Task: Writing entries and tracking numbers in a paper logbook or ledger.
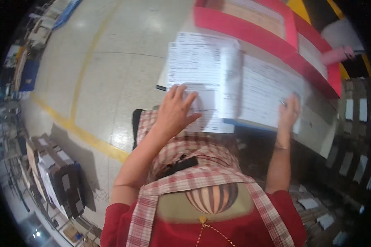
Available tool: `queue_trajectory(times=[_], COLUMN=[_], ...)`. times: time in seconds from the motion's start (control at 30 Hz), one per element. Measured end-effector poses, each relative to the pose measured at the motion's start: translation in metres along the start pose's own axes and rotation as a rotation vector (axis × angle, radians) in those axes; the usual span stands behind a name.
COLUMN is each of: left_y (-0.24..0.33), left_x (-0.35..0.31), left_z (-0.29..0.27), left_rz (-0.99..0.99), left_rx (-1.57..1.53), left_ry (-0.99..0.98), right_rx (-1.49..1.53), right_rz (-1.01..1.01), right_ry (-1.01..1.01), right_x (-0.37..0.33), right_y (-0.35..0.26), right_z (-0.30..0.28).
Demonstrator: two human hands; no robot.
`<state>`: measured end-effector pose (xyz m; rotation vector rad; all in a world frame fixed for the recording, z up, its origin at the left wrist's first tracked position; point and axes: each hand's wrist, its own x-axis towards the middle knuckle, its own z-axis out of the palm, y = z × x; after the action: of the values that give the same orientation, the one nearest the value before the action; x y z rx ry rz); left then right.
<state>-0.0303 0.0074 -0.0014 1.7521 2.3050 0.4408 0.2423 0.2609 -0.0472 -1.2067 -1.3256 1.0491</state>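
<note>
A person in a red shirt [125, 218] and a checked apron [259, 206] sits at a pale table [319, 136], seen from above. Paperwork lies at the near edge of the table, straight ahead: printed sheets [200, 61] on the left, a printed pad [261, 88] on the right, and a curled page [230, 82] standing up between them. The left hand [176, 109] lies on the sheets, fingers loosely spread and gripping nothing. The right hand [289, 112] is at the pad's right side, fingers bent; it is blurred, with a small dark spot by the fingers, so whether it grasps anything cannot be told. Beyond the papers is a pinkish-red tray [235, 28] with compartments, a pink bottle [334, 56] at its right end. To the left, yellow lines [86, 70] cross the grey floor [123, 78].
</note>
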Motion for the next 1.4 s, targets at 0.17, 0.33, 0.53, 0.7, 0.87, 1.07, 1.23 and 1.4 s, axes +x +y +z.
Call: queue_trajectory(times=[0.17,0.33,0.53,0.7,0.87,1.07,1.23,1.4], left_y=[-0.014,-0.022,-0.026,-0.025,-0.026,-0.025,-0.026,-0.027], left_x=[0.032,0.052,0.051,0.051,0.050,0.053,0.055,0.057], left_z=[0.014,0.039,0.044,0.043,0.044,0.035,0.031,0.029], left_rz=[-0.020,-0.072,-0.079,-0.076,-0.071,-0.101,-0.100,-0.097], left_rx=[0.067,0.144,0.140,0.122,0.119,0.023,0.091,0.105], left_ry=[0.126,0.085,0.097,0.116,0.144,0.204,0.181,0.180], right_rx=[0.099,0.089,-0.020,-0.002,-0.068,-0.051,-0.133,0.002], right_rz=[-0.043,-0.097,-0.090,-0.130,-0.158,-0.120,-0.131,-0.027], right_ry=[-0.131,-0.153,-0.153,-0.177,-0.177,-0.157,-0.242,-0.206], right_x=[-0.012,-0.010,-0.013,-0.011,-0.012,-0.012,-0.004,0.000], right_y=[-0.003,0.001,-0.007,-0.002,-0.002,-0.004,-0.004,-0.003], right_z=[0.005,0.008,0.010,0.008,0.008,0.010,0.009,0.009])
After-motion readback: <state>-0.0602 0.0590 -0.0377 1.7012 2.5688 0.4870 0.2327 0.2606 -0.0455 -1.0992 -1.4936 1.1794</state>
